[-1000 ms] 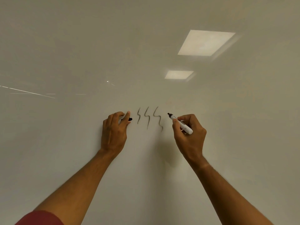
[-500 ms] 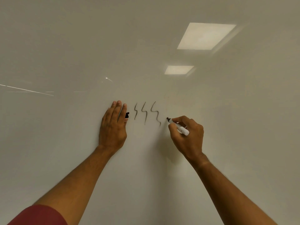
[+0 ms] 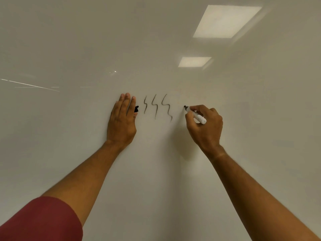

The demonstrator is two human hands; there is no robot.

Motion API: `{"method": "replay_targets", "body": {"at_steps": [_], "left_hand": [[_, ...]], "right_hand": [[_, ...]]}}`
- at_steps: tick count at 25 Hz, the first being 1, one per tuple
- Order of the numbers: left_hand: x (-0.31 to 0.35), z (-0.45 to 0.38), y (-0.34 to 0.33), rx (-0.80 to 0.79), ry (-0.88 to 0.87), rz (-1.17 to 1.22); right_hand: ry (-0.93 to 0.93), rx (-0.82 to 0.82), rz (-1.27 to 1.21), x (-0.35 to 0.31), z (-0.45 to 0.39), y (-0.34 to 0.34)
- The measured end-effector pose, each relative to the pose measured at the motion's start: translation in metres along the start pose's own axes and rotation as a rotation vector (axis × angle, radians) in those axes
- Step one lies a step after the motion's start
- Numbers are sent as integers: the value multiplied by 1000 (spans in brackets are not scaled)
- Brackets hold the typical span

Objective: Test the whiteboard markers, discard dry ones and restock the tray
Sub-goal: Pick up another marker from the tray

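A white marker with a black tip (image 3: 196, 115) is gripped in my right hand (image 3: 205, 126), its tip touching the whiteboard (image 3: 156, 40) just right of three dark squiggles (image 3: 157, 106). My left hand (image 3: 122, 120) lies flat against the board left of the squiggles, fingers straight and together. A small black marker cap (image 3: 136, 109) pokes out from under its index finger, pinned there by the hand.
The glossy board fills the view and reflects two ceiling light panels (image 3: 225, 21) at the upper right. A faint streak (image 3: 29, 85) crosses the board at the far left.
My left hand has flattened from a curled fist to straight fingers on the board. My right hand has moved the marker tip right of the third squiggle.
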State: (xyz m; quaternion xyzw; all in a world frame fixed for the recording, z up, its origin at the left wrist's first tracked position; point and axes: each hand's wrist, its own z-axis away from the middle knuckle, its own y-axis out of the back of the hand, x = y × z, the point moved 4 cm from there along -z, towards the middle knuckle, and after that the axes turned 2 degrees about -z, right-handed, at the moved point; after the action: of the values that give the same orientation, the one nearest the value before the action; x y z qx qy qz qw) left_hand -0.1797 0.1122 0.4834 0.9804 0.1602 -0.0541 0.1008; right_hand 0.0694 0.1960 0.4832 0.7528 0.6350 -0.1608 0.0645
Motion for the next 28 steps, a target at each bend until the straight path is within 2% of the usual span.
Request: {"method": "replay_targets", "body": {"at_steps": [3,6,9,18,22,26,28], "left_hand": [[0,0,0,-15,-1,16],[0,0,-1,-18,-4,18],[2,1,1,-12,9,43],[31,47,18,33,95,86],[58,69,29,-92,-26,287],[63,80,32,-303,66,496],[62,83,32,-357,84,533]], "right_hand": [[-24,-15,-3,5,-1,4],[-45,77,-28,10,-8,16],[-82,74,-11,17,-4,24],[-436,-329,-523,21,53,23],[-536,-441,-614,23,77,14],[-596,-486,-641,24,92,10],[-603,-499,-634,24,95,9]]}}
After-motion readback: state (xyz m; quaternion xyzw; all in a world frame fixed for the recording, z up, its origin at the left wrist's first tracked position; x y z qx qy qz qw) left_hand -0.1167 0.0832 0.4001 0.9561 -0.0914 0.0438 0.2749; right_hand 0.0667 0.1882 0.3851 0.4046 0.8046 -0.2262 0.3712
